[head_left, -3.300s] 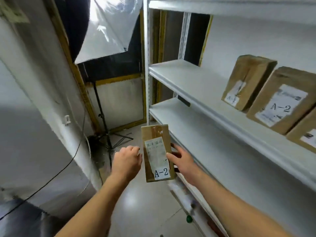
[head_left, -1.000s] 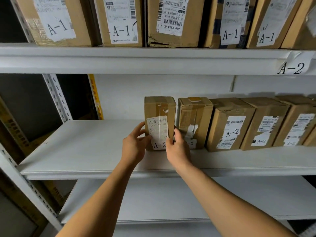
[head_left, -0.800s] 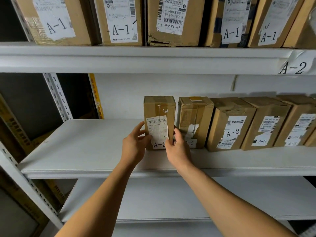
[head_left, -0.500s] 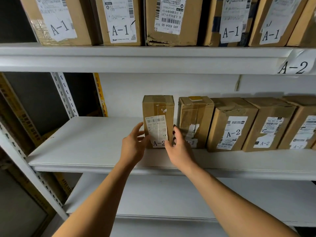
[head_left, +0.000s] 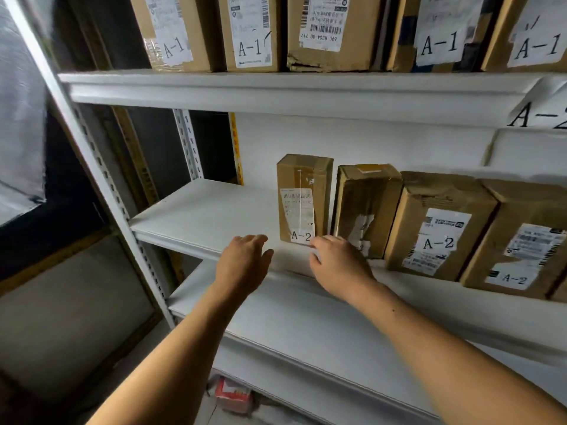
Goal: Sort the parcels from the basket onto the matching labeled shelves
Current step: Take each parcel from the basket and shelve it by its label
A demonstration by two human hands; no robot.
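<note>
A tall, narrow cardboard parcel (head_left: 304, 197) is seen standing upright on the middle shelf (head_left: 208, 219), at the left end of a row of parcels. Brown cardboard, dull finish, clear tape down the front; a white paper label with a barcode and "A-2" is stuck on the face, its lower edge wrinkled.

Both hands are noted as released. The left hand (head_left: 244, 265) is held palm down in front of the shelf edge, fingers relaxed, apart from the parcel. The right hand (head_left: 339, 263) is held with fingers loosely bent just below the label; whether the fingertips touch the parcel cannot be told.

Count, middle shelf: four parcels seen. The second parcel (head_left: 365, 210), just beside the first, is crumpled, with a torn label whose lettering is hard to read. The third parcel (head_left: 438, 225) and the fourth parcel (head_left: 518, 240) are both marked "A-2"; the fourth is cut off at the right edge of the view.

Count, top shelf (head_left: 276, 90): five A-1 parcels (head_left: 251, 29) are seen, all cut off at the top; one carries only a barcode label.

The shelves are white painted metal with smooth flat boards; the upright post (head_left: 187, 142) is perforated. A paper shelf tag (head_left: 540, 115) reading "A-" is clipped by the right edge. A small red and white object (head_left: 233, 394) on the floor is too blurred to identify.
</note>
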